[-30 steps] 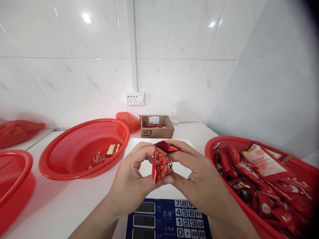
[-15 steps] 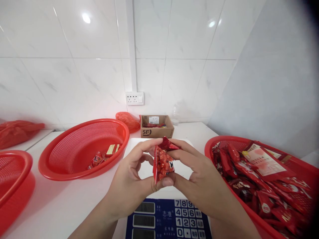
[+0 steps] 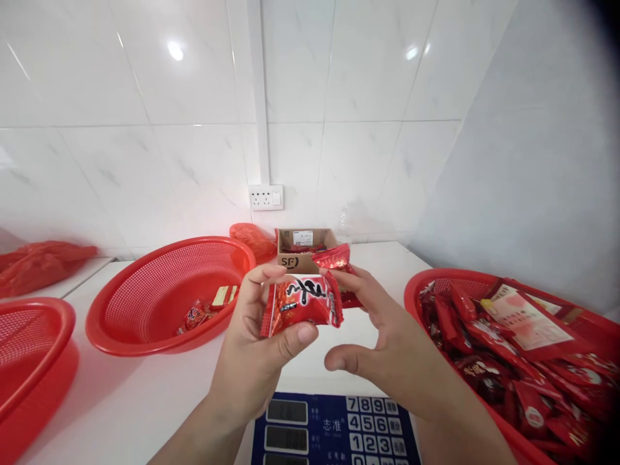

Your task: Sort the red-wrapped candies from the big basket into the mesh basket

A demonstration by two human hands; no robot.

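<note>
A red snack packet point(image 3: 307, 300) with black and white lettering is pinched by my left hand point(image 3: 259, 349), thumb in front and fingers behind. It is held above the white pan point(image 3: 314, 361) of a weighing scale. Behind its right end shows a second red packet point(image 3: 334, 257), which lies among the fingers of my right hand point(image 3: 387, 329). The right index finger reaches the first packet's upper right corner, and the right thumb is apart from it. Below my hands is the scale's blue keypad panel point(image 3: 332, 426).
On the right stands a red basket point(image 3: 414, 290) full of red packets. At the left, a red perforated basket point(image 3: 140, 284) holds a few packets, beside another red basket point(image 3: 33, 310). A cardboard box point(image 3: 295, 261) and red plastic bags point(image 3: 254, 240) are near the tiled wall.
The packet has been turned so that its lettered face shows. My right thumb has come off it, and more of the second packet shows behind. The view has shifted slightly.
</note>
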